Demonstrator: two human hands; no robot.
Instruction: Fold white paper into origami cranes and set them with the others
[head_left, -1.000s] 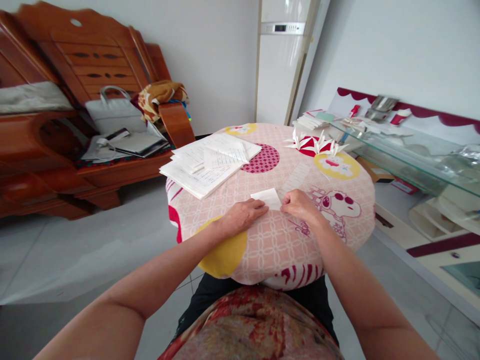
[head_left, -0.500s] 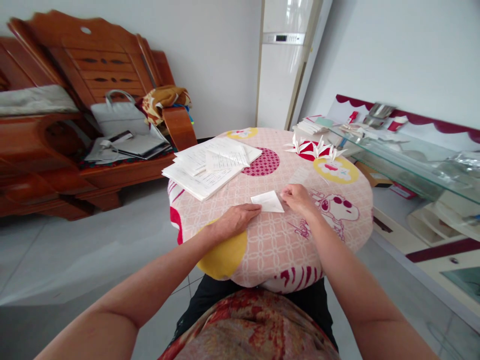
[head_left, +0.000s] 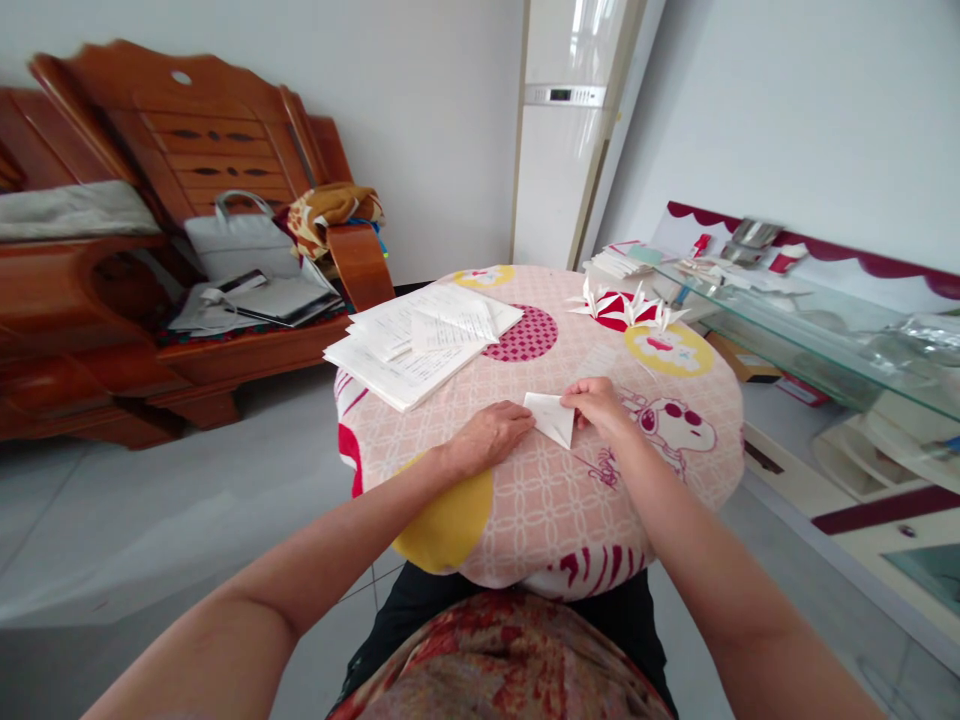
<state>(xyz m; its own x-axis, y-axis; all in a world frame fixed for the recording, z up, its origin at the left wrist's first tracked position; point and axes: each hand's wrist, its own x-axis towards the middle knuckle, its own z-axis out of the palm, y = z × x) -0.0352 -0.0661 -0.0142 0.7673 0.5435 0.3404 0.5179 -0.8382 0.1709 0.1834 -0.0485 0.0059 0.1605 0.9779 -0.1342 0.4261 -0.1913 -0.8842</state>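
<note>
Folded paper [head_left: 549,416] on table [head_left: 517,510], between your hands. Your right hand [head_left: 595,402] is closed, pinching its right edge; your left hand [head_left: 491,436], loosely curled, fingertips at its left edge, grip unclear. Sheets [head_left: 401,378] farther left.

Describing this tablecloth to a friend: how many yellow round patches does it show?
3: a far-edge patch, a right-side patch by the white folded shapes, and a near-left patch, partly under the left forearm. The papers could hide others.
</note>
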